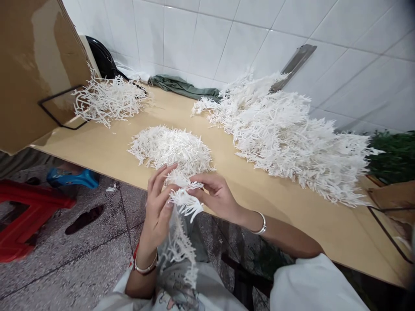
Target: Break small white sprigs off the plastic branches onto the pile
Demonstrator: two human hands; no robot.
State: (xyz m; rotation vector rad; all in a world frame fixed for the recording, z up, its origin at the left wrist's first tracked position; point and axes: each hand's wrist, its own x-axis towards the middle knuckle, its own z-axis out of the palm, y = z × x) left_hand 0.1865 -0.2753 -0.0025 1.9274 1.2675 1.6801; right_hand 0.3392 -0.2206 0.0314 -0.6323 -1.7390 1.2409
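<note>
Between my hands, over the table's front edge, is a white branching plastic sprig [186, 201]; a long part of it hangs down towards my lap. My left hand [158, 207] is closed on its left side, thumb against the fingers. From the right, my right hand [217, 196] pinches the sprig's tips between thumb and fingers. Just beyond my hands lies a heap of short white pieces [171, 147]. A much larger pile of white branching sprigs [282, 129] spreads over the right of the table, and a looser pile of bare white stems [108, 99] lies at the left.
The tan table [223, 151] runs along a tiled wall [201, 39]. A cardboard box [42, 69] stands at the left end, and a green cloth [184, 86] lies against the wall. Green foliage [394, 151] is at far right. A red stool [29, 220] stands on the floor.
</note>
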